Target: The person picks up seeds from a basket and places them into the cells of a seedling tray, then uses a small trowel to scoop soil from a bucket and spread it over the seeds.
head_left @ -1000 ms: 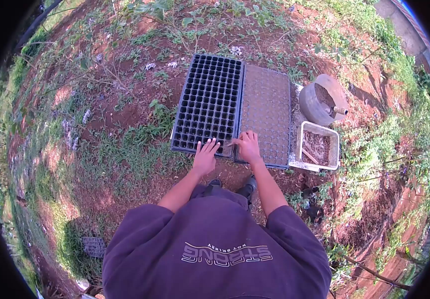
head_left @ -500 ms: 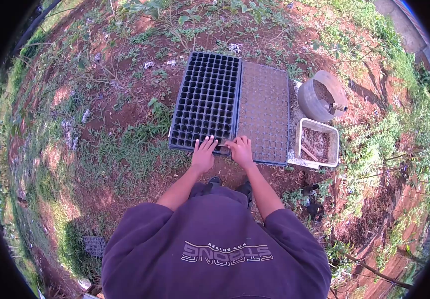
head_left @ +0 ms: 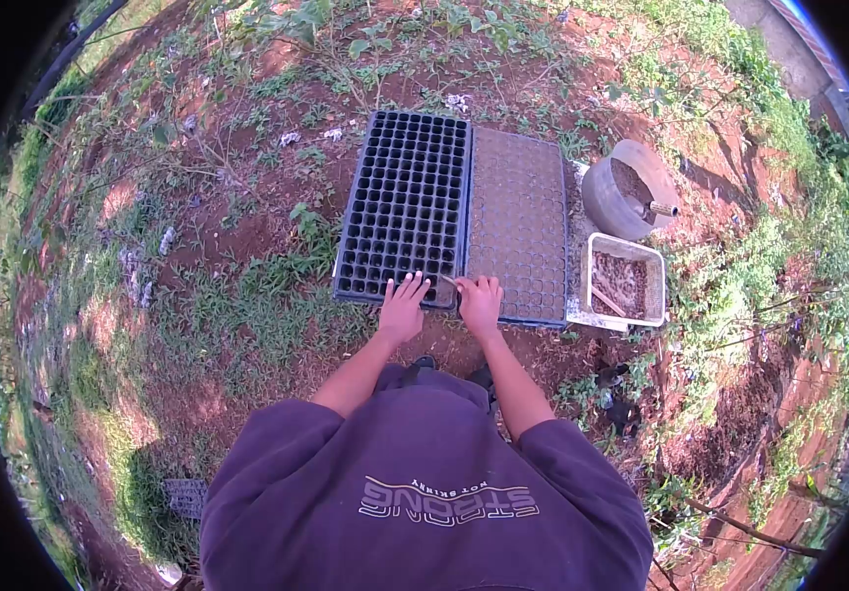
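My left hand (head_left: 403, 307) rests with fingers spread over the near edge of the black seedling tray (head_left: 405, 197), whose many cells look dark and unfilled across most of it. Close beside it, my right hand (head_left: 481, 303) has its fingers pinched on a small thin stick (head_left: 450, 281), pointing left over the tray's near right corner. A few cells there look brown, as if soil is in them. Right against this tray lies a second seedling tray (head_left: 518, 217), covered evenly with brown soil, each cell showing as a faint ring. My right hand is at its near left corner.
Right of the trays stands a translucent round tub (head_left: 607, 207) with soil and a handled tool (head_left: 663, 209) inside. In front of it a cream rectangular basin (head_left: 663, 286) holds dark material and a light stick (head_left: 609, 302). Weeds and red earth (head_left: 237, 231) surround everything.
My right hand has shifted slightly right and down, away from the left hand, and the thin stick shows more clearly. My left hand stays on the tray edge.
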`<state>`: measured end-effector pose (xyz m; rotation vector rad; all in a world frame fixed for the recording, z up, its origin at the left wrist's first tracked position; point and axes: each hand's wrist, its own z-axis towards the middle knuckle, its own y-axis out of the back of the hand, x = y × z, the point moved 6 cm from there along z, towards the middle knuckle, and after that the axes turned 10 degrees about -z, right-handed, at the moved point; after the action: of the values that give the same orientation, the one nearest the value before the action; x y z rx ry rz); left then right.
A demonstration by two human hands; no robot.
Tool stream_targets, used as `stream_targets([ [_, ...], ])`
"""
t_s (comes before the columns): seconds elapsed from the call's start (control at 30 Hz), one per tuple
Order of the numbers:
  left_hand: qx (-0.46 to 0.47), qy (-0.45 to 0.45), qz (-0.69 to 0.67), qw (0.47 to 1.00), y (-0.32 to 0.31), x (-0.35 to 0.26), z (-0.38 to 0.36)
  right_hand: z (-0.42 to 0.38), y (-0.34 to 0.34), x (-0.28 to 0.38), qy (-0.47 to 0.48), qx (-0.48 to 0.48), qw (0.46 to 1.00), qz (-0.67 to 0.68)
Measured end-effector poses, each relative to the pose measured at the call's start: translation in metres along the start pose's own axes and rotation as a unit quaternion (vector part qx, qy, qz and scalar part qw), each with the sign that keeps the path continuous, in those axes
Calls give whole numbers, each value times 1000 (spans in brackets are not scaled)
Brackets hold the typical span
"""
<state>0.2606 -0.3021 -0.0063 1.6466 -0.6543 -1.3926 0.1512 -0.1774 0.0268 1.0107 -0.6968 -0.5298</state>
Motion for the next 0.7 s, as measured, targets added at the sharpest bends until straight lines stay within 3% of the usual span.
stream_targets([
  [0.23, -12, -3, 0, 1000, -2, 1, 1, -6, -1, 2, 64, 35, 997, 13],
  [0.37, 17, 7, 23, 1000, 1, -4, 3, -7, 5, -6, -13, -5, 999, 38],
  [0.43, 14, 68, -11, 998, 5, -4, 7, -8, 12, -9, -41, -14, 997, 58],
  [0.53, -79, 33, -68, 994, 23, -12, 14, -16, 28, -18, -129, -67, 986, 78],
  [0.6, -171, -11, -150, 974, 38, -19, 21, -17, 38, -13, -62, -55, 995, 58],
  [0.7, -164, -70, -169, 969, 43, -40, 30, -20, 47, -20, -59, -59, 996, 26],
])
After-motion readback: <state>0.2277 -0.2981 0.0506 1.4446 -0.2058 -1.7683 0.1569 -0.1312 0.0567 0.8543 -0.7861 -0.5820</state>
